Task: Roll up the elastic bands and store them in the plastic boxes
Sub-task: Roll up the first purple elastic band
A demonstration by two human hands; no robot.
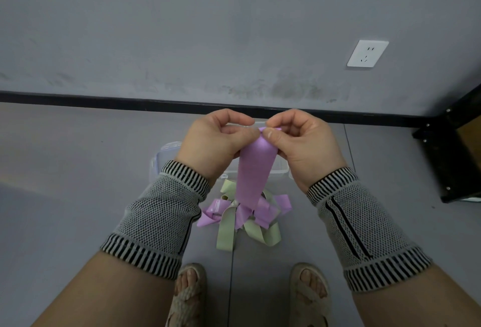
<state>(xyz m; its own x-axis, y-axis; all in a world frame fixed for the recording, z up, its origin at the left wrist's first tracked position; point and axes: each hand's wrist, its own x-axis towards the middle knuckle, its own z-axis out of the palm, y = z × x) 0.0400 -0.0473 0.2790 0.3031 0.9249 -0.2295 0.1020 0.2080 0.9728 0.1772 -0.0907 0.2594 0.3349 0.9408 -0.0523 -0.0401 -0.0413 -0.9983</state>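
1. From my remote seat I took the pile of bands (243,216) on the floor as my landmark: a loose tangle of flat, smooth strips, some lilac and some pale green, looped and folded over each other.
2. Left of and above the pile, I saw the left hand (210,141) with a knitted grey mesh wrist sleeve (158,212) edged in black-and-white ribbing. Its fingers were curled, the fingertips pinching the top end of the purple band (253,170).
3. Directly above the pile, that purple band hung as a wide, glossy, rubbery strip, narrowing in view toward the fingers, with its lower end reaching down into the tangle.
4. Behind the pile and mostly hidden by the hands, I made out a clear plastic box (162,156) with rounded corners; its right edge showed past the band.
5. Right of and above the pile, the right hand (303,144) was clenched on the same band end, thumb and forefinger pinching a small folded tip. It wore a matching sleeve (364,225).
6. Below the pile, two feet in woven rope sandals (188,298) stood on the smooth grey floor (78,170).
7. Far right of the pile stood a black metal frame (447,157), and a white wall socket (367,53) sat high on the grey wall.
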